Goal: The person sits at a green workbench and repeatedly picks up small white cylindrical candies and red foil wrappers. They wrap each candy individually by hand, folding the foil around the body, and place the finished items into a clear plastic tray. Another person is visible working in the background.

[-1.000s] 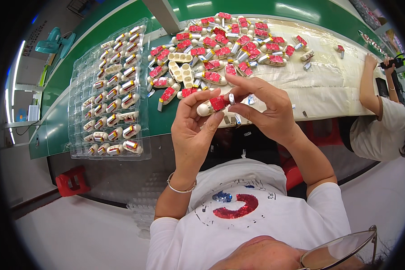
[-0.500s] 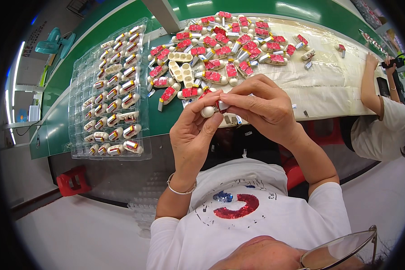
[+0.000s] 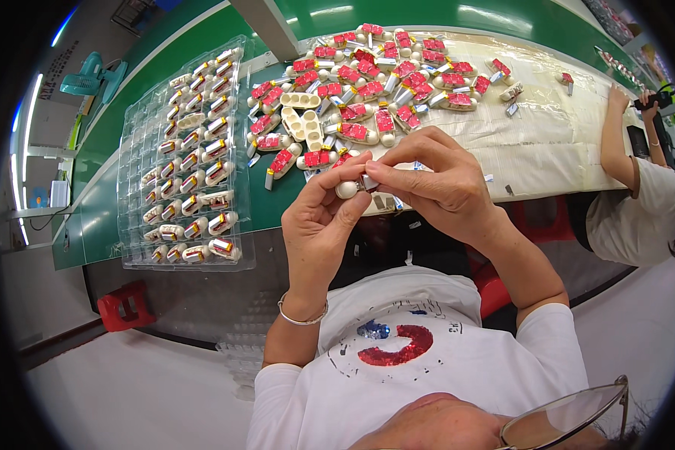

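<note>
Cream rounded piece (image 3: 346,190) pointed its bulbous end left, long axis roughly left-right, far end hidden. It sat between thumbs and fingertips: left grip (image 3: 319,219) grasped the body, right grip (image 3: 448,178) pinched the silver-red part (image 3: 370,182) at its right side. Beyond lay similar red-labelled pieces (image 3: 356,133) on the green counter (image 3: 266,201); clear tray (image 3: 136,136) off left.

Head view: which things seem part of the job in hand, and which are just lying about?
Likely part of the job:
held piece, in left hand and right hand
heaped red-topped pieces
cream bases with round hollows
clear tray, partly filled

Apparently just around:
teal fan
red stool, lower left
</note>
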`<action>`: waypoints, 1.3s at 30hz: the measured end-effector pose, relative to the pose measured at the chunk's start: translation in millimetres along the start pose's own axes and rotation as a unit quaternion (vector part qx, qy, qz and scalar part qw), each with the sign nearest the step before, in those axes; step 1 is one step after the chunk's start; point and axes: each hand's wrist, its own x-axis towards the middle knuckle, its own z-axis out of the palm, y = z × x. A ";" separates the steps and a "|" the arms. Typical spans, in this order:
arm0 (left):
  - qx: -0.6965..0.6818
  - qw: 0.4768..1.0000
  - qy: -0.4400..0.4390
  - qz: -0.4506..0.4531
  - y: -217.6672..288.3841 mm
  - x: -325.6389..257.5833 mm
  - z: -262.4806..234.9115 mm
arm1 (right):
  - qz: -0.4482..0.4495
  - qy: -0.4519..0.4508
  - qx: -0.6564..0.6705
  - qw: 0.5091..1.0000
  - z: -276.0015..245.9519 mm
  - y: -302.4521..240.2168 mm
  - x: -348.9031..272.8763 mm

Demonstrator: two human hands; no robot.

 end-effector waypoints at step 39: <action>-0.261 0.951 0.130 -0.098 -13.7 10.9 -4.4 | 0.399 0.069 0.565 0.719 31.3 12.0 -10.9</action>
